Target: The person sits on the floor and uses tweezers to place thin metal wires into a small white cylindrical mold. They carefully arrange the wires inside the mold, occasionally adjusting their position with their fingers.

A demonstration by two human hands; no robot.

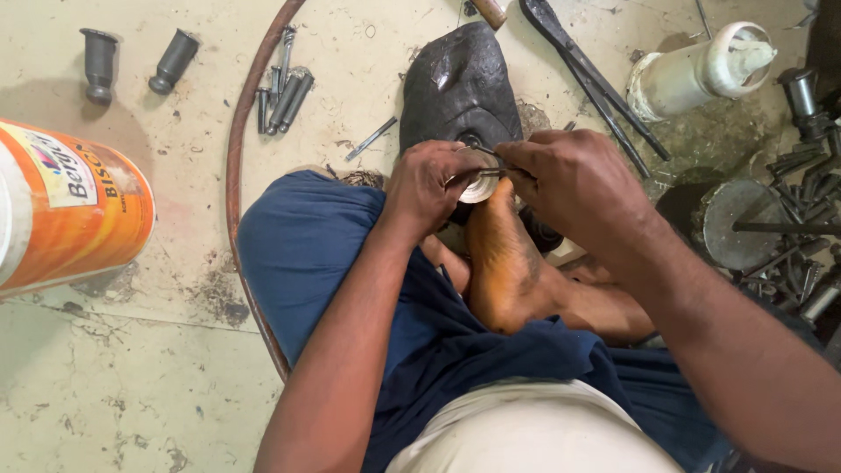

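At the left edge of the frame, an orange and white plastic drum (66, 206) is lying on its side, with two dark metal sockets (131, 61) and a cluster of steel bolts (282, 92) resting above it on the stained concrete floor (131, 385). Toward the centre, the left hand (425, 186) is clenching around a small round silvery metal part (477, 182), apparently bracing it against the bare foot (504, 263) and the dark rounded iron block (460, 88) for steadiness. Just right, the right hand (574, 180) is pinching a thin metal tool (480, 173) onto that part. Farther right, long black pliers (596, 83) and a white plastic pipe fitting (701, 70) are lying within reach.
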